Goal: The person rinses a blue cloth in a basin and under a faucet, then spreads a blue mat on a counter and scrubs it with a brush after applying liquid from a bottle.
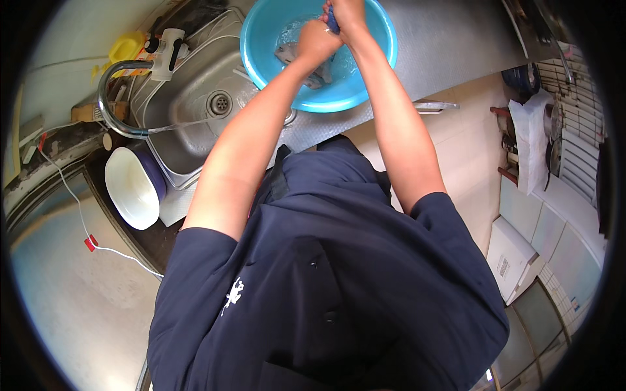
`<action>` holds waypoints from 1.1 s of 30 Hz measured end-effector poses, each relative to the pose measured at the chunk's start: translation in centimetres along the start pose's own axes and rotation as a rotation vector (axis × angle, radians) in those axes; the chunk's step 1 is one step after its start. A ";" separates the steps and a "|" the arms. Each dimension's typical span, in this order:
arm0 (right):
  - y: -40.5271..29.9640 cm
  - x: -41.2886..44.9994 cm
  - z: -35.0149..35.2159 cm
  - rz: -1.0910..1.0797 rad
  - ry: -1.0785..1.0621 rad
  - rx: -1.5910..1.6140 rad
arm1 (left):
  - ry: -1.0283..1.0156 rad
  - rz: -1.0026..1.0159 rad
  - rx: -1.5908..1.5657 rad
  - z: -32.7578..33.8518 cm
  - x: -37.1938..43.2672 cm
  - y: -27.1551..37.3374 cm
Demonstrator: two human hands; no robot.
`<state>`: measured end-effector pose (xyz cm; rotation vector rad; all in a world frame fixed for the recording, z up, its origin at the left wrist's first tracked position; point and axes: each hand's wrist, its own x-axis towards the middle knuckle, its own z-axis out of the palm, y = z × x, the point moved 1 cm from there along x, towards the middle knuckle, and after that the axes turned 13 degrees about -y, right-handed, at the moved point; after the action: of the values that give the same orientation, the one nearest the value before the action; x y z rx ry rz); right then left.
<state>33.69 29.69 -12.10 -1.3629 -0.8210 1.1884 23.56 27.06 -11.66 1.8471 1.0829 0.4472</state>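
Note:
A round turquoise basin (325, 103) of water stands at the top of the view. Inside it lie small whole fish (288, 51), partly covered by my left hand (317, 43). That hand is curled over the basin, knuckles up, and its fingers are hidden beneath it. My right hand (351, 20) meets it at the thumb side, wrapped around a blue-handled tool (333, 20). Only the handle shows; the tool's working end is hidden, so its kind is unclear.
Left of the basin is a stainless steel sink (183, 110), where a curved faucet (105, 97) runs a thin stream. A white oval tub (132, 188) stands beside the sink. The metal counter (440, 39) extends right. A white cable (73, 195) crosses the left side.

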 end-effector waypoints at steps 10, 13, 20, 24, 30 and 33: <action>-4.2 -7.3 8.2 0.063 -0.199 0.307 | 0.149 0.228 0.010 -5.8 -6.3 -3.9; -3.3 -10.1 14.3 0.095 -0.420 0.272 | -0.015 -0.015 -0.875 -11.5 -15.3 -5.3; 3.7 -15.0 25.9 0.394 -0.757 0.353 | 0.697 -0.148 -1.477 -14.3 -26.2 -17.7; 6.3 -16.0 28.1 0.189 -0.898 0.008 | 0.915 -0.133 -1.768 -15.1 -25.3 -16.6; 6.3 -16.6 26.8 -0.268 -0.826 -0.557 | 0.832 0.096 -1.869 -15.6 -23.5 -20.2; 6.3 -16.9 26.3 -0.336 -0.870 -0.689 | 0.892 0.047 -1.722 -16.0 -22.9 -23.5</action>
<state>3.31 20.02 -12.32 -1.1081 -2.1402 1.2707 -11.43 21.08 -20.40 0.0628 0.6273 1.6391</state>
